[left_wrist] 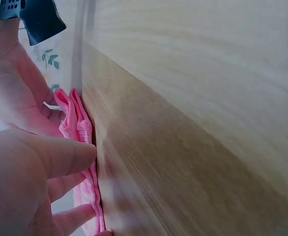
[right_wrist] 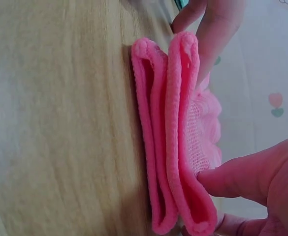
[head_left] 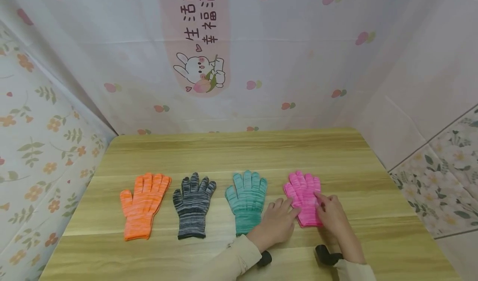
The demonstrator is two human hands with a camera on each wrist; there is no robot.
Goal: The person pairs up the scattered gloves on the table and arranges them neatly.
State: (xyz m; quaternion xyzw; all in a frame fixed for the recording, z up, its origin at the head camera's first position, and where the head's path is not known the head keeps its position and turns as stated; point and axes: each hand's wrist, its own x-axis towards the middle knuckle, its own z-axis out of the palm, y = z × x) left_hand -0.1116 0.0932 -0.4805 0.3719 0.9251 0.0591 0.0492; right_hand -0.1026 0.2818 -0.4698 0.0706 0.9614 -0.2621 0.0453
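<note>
A pair of pink knitted gloves [head_left: 304, 202] lies stacked on the table at the right, fingers pointing away. In the right wrist view their two cuffs [right_wrist: 176, 123] gape slightly, one above the other. My left hand [head_left: 278, 221] touches the left edge of the pair with loosely bent fingers; its thumb [left_wrist: 72, 155] lies near the cuff. At the right edge, my right hand [head_left: 332, 214] pinches the cuff area, thumb [right_wrist: 232, 177] on top and fingertips partly hidden at the edge. Left of them lie teal gloves [head_left: 248, 198], black-grey gloves [head_left: 194, 206] and orange gloves [head_left: 143, 206].
The gloves lie in a row across a wood-grain table [head_left: 224, 150]. A white printed curtain [head_left: 298, 65] hangs behind it, and floral cloth [head_left: 45, 160] covers the left side. Black wrist mounts [head_left: 326, 255] sit below my hands.
</note>
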